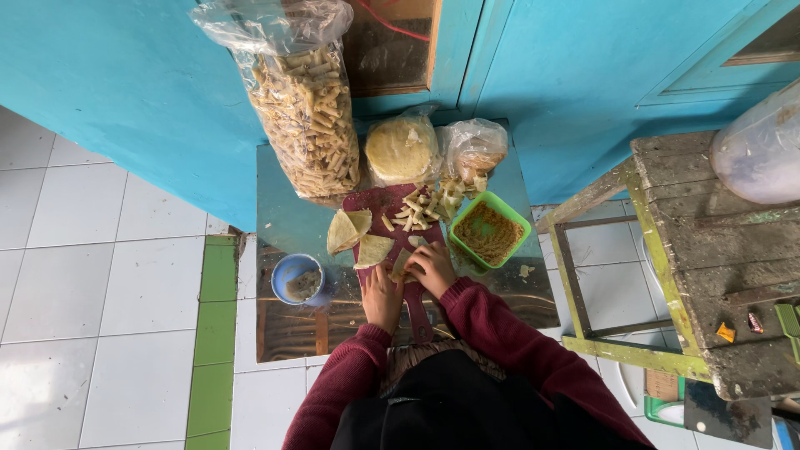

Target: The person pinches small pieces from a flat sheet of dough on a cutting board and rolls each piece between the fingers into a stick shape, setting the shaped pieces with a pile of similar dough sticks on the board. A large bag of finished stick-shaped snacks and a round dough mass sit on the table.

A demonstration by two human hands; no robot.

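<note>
Wrapper piece (401, 265) — between both hands' fingertips.

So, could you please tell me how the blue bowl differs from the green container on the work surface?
The blue bowl is round, while the green container is square-cornered. The blue bowl sits beside the left hand and holds only a little pale paste; the green container lies beyond the right hand, filled with brownish shredded filling. Both stand open beside the dark red board.

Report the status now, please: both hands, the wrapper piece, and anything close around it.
Left hand flat on board. Right hand pinching wrapper piece. Green tub close right, blue cup left.
</note>
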